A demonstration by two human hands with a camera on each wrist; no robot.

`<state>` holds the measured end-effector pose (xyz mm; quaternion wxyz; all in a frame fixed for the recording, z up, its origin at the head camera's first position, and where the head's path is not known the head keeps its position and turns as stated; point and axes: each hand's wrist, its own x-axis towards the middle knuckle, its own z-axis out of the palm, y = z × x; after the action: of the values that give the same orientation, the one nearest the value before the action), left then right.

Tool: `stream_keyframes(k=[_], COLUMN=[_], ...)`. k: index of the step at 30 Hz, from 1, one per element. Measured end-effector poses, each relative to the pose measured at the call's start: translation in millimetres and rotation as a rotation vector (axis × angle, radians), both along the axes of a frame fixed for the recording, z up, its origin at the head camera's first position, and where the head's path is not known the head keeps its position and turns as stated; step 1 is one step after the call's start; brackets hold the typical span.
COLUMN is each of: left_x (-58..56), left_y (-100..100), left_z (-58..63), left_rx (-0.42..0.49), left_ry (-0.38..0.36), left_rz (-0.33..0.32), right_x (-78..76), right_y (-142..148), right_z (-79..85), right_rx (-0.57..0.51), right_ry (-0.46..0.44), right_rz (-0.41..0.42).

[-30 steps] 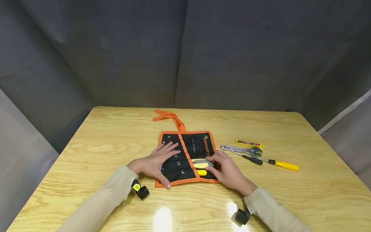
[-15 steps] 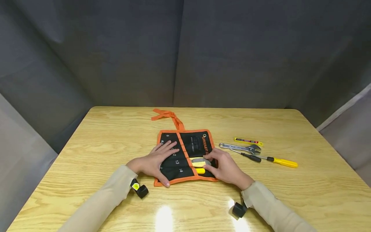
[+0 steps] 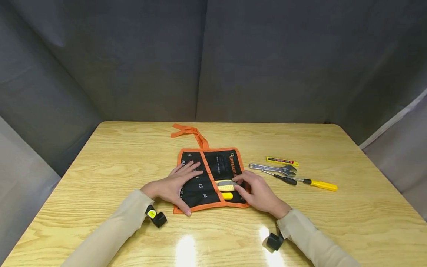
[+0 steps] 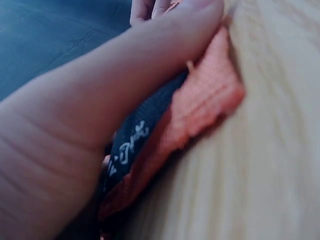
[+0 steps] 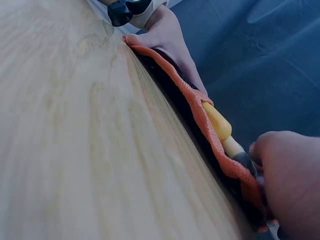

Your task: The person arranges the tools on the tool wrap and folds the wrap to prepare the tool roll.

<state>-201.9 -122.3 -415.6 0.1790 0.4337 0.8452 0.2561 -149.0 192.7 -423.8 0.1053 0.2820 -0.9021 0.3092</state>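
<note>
A black cloth tool roll (image 3: 221,163) with orange edging and numbered pockets lies spread on the table. My left hand (image 3: 175,185) presses flat on its pocket side, fingers spread, thumb over the near orange edge. With thumb and fingers, my right hand (image 3: 258,191) pinches the grey end of a pale yellow and grey utility knife (image 3: 225,185). The knife's other end is hidden under the orange-edged pocket strip. Beside it, nearer to me, a bright yellow handle end (image 3: 228,195) sticks out of a pocket. The right wrist view shows this yellow handle (image 5: 218,121) too.
Right of the roll lie a yellow flat case (image 3: 282,161), an adjustable wrench (image 3: 273,169), a black-handled screwdriver (image 3: 285,179) and a yellow-handled screwdriver (image 3: 321,185). An orange tie (image 3: 186,130) trails from the roll's far edge. A dark curtain (image 3: 213,63) hangs behind the table.
The whole scene has shifted slightly left and up in the view. My right hand keeps its pinch on the knife, which sits about as deep in the pocket; the left hand stays pressed down.
</note>
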Motion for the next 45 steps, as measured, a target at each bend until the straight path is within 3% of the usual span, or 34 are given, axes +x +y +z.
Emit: stream_keyframes(k=[17, 25, 29, 38, 45], left_x=[3.1, 1.4, 1.0, -0.2, -0.7], left_y=[-5, -1, 2, 2, 0], left_z=[-3.7, -2.4, 2.2, 0.0, -1.8], left_rx=[0.020, 0.027, 0.020, 0.009, 0.008], left_ry=[0.012, 0.012, 0.007, -0.004, 0.005], left_rz=[0.021, 0.012, 0.007, 0.006, 0.002], right_x=[-2.1, -6.0, -3.8, 2.3, 6.2], right_y=[24, 47, 62, 97, 109], right_z=[1.5, 0.1, -2.0, -6.1, -6.3], right_rx=[0.029, -0.022, -0.035, -0.015, 0.108], right_ry=[0.046, 0.245, 0.301, 0.295, 0.203], right_rz=[-0.091, -0.229, -0.286, -0.356, -0.401])
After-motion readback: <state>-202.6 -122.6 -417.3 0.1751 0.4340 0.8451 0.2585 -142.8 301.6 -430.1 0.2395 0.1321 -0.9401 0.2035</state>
